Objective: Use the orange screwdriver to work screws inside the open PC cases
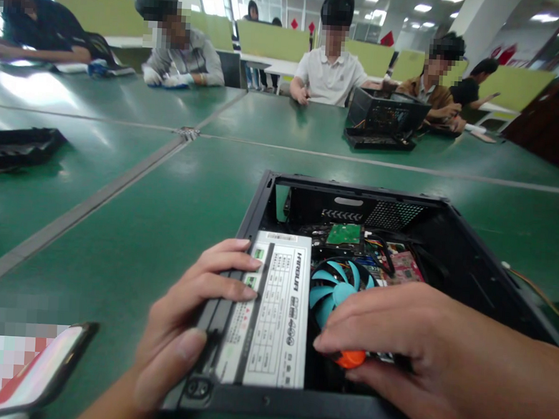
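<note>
A black computer case [355,190] lies on its side in front of me, its open face up. My left hand [180,310] grips its left edge; two fingertips rest on the labelled top of the silver power supply [278,309], and the thumb lies lower on the frame. Inside the case, my right hand [394,340] is closed around an orange-and-black screwdriver [352,358], of which only part of the handle shows. Just beyond those fingers is a cooling fan [341,293] with blue blades. A green circuit board [344,233] and a reddish card [405,266] sit farther back.
At the lower left, a phone [60,367] lies on the green table [134,208]. A black panel [20,146] is at the left. Across the table, several people sit, one beside another open computer case [382,115]. A thin cable [533,282] lies to the right.
</note>
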The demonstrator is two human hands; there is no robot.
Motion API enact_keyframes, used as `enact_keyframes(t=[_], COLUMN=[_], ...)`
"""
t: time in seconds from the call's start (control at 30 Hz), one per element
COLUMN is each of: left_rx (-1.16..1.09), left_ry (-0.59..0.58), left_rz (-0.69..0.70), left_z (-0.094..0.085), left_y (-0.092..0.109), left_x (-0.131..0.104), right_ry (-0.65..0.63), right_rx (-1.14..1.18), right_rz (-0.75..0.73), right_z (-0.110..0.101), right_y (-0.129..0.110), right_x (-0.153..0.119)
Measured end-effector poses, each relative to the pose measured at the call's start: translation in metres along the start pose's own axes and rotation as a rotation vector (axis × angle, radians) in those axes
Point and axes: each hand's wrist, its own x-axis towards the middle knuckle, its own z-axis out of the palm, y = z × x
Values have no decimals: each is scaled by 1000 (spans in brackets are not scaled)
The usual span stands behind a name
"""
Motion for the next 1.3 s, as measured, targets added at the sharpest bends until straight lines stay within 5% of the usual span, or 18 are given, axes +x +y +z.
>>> enact_keyframes(t=[0.27, 0.4, 0.73, 0.93, 1.1, 1.2, 1.3], left_rx=[0, 0, -17, -48, -76, 59, 399], left_ry=[50, 66, 114, 119, 67, -57, -172], left_rz=[82, 78, 18, 6, 34, 40, -57], left_z=[7, 9, 12, 11, 1, -15, -21], left_y=[-1, 0, 5, 2, -4, 13, 58], left_x=[2, 2, 1, 0, 6, 16, 26], right_ry=[629, 551, 334, 354, 307, 573, 924], right_rx=[-379, -374, -288, -408, -128, 79, 403], right_rz=[58, 83, 102, 166, 17, 1, -89], right_z=[-63, -63, -20, -20, -29, -51, -76], right_y=[2, 2, 39, 51, 56, 38, 13], right_x=[-5, 23, 57, 63, 57, 34, -17])
